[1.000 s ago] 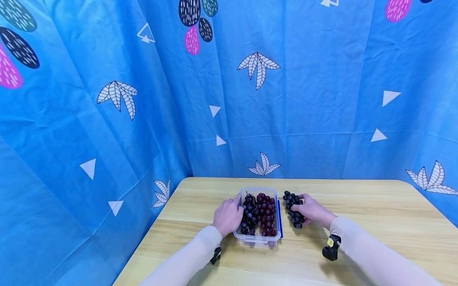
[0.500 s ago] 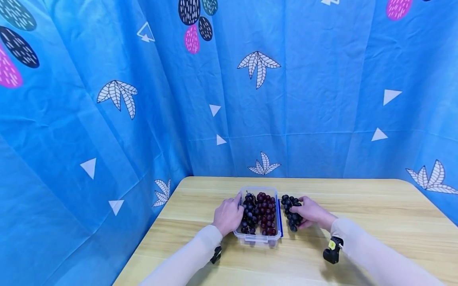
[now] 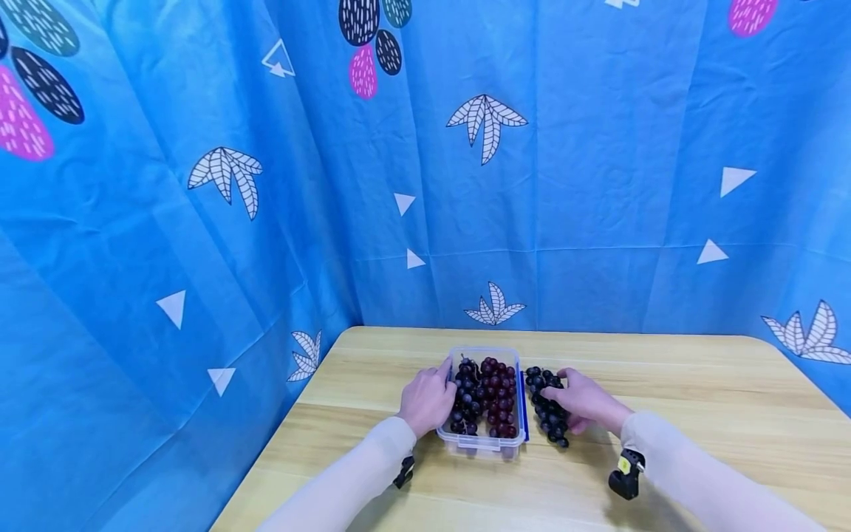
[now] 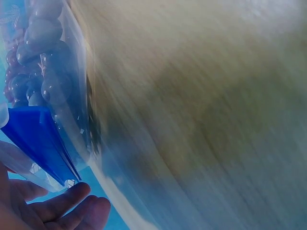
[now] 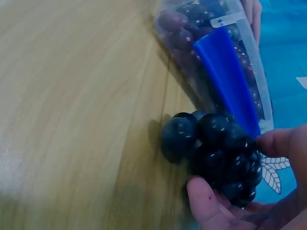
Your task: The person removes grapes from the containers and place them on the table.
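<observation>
A clear plastic container with blue side flaps holds dark and reddish grapes. At its left side my left hand holds the rim, the index finger lying along the edge. In the left wrist view, several fingertips are beside the left blue flap; the thumb is hidden there. Right of the container, a bunch of black grapes is gripped by my right hand. The right wrist view shows the black bunch between thumb and fingers, close to the right blue flap.
Everything rests on a light wooden table with rounded far corners. A blue patterned curtain hangs behind the table and along its left side. Each sleeve ends near a black wrist camera.
The black grape bunch has turned under my right hand, its lower end swinging left and then toward me and right. My left hand stays at the container's side. The head view has shifted slightly.
</observation>
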### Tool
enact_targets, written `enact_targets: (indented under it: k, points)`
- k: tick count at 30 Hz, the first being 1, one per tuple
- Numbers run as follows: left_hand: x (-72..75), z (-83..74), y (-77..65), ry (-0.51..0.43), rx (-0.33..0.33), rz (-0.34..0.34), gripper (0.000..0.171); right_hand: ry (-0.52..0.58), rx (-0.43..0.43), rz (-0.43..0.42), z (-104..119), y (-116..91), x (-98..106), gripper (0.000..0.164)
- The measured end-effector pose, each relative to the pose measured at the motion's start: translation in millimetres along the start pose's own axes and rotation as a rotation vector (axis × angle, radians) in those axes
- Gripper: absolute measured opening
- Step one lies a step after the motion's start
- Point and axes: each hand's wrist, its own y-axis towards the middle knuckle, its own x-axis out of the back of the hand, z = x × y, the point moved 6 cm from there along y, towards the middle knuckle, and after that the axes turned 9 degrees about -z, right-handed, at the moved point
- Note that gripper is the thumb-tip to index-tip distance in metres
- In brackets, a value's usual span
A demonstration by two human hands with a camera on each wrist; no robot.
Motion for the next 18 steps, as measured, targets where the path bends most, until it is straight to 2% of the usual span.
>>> enact_targets:
  k: [3,18]
  points:
    - [-0.5,0.5,0.5,-0.001,0.0,0.001,0.052,-0.017,0.011,-0.006,-0.8,0.1,-1.2,0.076]
    - [0.1,0.4,-1.1,-0.002,0.0,-0.007,0.051,0.091,0.016,0.015,-3.6,0.1,-3.4,0.071]
